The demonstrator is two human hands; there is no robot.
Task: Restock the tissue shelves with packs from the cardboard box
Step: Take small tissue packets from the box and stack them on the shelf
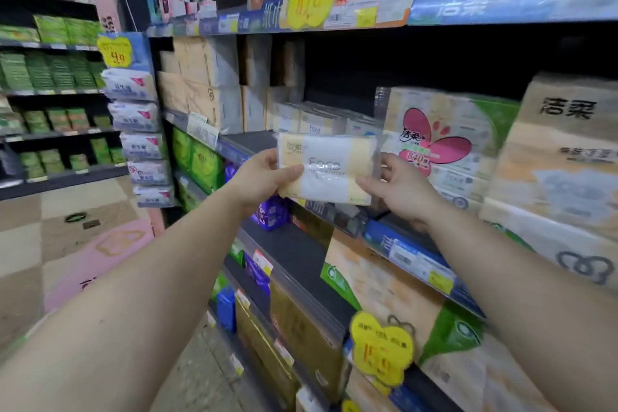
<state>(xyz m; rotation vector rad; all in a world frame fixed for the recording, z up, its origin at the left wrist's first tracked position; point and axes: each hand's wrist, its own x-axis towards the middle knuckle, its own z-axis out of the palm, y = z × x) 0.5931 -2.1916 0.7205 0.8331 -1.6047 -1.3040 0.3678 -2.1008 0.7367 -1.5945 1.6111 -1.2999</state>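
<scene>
The tissue shelves point(254, 144) fill my view, the middle one stacked with big bundles to the right and a row of small packs point(321, 120) at the back, with a bare dark stretch of board in front of them. My left hand point(261, 177) and right hand point(401, 191) are both raised at that shelf's edge, holding one tissue pack point(326, 167) between them, in the air just in front of the row. Its long axis runs left to right, nearly level, printed face turned toward me and the lettering upright. I judge it light and soft, a squashy block in slick film that could slide if held loosely, so the short ends are the place to grip. The left fingers point(287, 174) wrap the left end, thumb on the face; the right fingers point(368, 184) pinch the lower right end. The cardboard box is out of view
</scene>
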